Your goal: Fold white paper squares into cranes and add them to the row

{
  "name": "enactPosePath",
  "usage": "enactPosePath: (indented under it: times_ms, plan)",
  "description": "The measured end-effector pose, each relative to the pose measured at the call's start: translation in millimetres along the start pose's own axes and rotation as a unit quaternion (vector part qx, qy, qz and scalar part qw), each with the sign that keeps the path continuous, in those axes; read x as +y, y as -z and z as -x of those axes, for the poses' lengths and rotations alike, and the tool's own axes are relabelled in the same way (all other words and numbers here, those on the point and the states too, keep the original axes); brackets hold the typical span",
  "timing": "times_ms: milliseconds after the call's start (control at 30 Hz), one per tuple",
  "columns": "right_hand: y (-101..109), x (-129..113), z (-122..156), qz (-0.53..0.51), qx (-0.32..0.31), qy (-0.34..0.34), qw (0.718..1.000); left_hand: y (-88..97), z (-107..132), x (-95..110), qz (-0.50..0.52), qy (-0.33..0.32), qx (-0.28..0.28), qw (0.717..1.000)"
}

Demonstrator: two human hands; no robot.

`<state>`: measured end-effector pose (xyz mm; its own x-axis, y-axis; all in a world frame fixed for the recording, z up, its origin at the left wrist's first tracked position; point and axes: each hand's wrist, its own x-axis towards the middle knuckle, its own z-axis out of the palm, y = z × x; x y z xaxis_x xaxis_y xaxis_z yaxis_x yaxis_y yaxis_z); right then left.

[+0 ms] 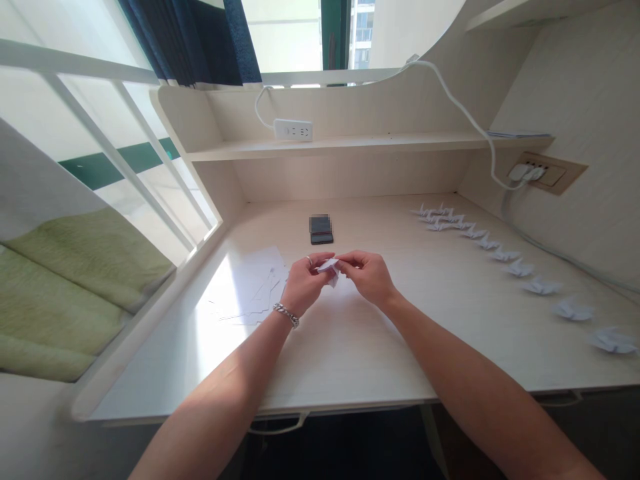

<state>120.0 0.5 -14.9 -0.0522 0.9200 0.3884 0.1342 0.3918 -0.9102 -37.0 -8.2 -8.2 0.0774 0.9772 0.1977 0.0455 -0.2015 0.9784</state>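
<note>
Between my hands, above the middle of the desk, is a small piece of folded white paper [329,267]. My left hand [306,283] grips it from the left, with a ring on one finger and a chain bracelet [286,315] at the wrist. From the right, my right hand [367,272] pinches the paper's edge between thumb and forefinger. The fingers cover part of the folds. Loose white paper sheets [250,287] lie on the desk left of my left hand. Along the right side runs a curved row of several folded paper cranes [520,267].
Beyond my hands a dark phone-like device [321,230] rests on the desk [350,360]. A white power strip [293,130] stands on the shelf [350,145]. A white cable [463,107] drops to the wall socket [553,175] at right. White rails [100,127] border the left side.
</note>
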Motion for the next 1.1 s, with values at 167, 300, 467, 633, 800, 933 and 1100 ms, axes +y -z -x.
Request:
enactPosePath:
  times_ms: [167, 300, 467, 633, 800, 933, 1100]
  plan:
    - [-1.3, -3.7, 1.6, 0.032, 0.024, 0.037, 0.999, -1.7, 2.4, 3.9, 0.065, 0.035, -0.022, 0.997]
    - [-2.3, -3.3, 2.4, 0.046, 0.036, 0.057, 0.997, -1.9, 3.2, 6.7, 0.083, 0.049, -0.026, 0.995]
    - [-2.7, -3.1, 3.5, 0.065, 0.042, 0.07, 0.994, -1.5, 3.1, 6.8, 0.101, 0.054, -0.039, 0.993]
    - [-2.2, -3.0, 3.2, 0.069, 0.037, 0.066, 0.995, -2.2, 3.3, 6.7, 0.063, 0.049, -0.031, 0.996]
    - [-1.6, -4.4, 2.7, 0.053, 0.036, 0.049, 0.997, -1.2, 3.0, 7.5, 0.065, 0.059, -0.034, 0.996]
    - [-1.4, -5.8, 2.6, 0.048, 0.037, 0.044, 0.997, -0.4, 2.9, 7.9, 0.07, 0.063, -0.038, 0.995]
    - [-1.5, -5.9, 2.7, 0.062, 0.036, 0.047, 0.996, -0.1, 3.2, 7.3, 0.096, 0.075, -0.049, 0.991]
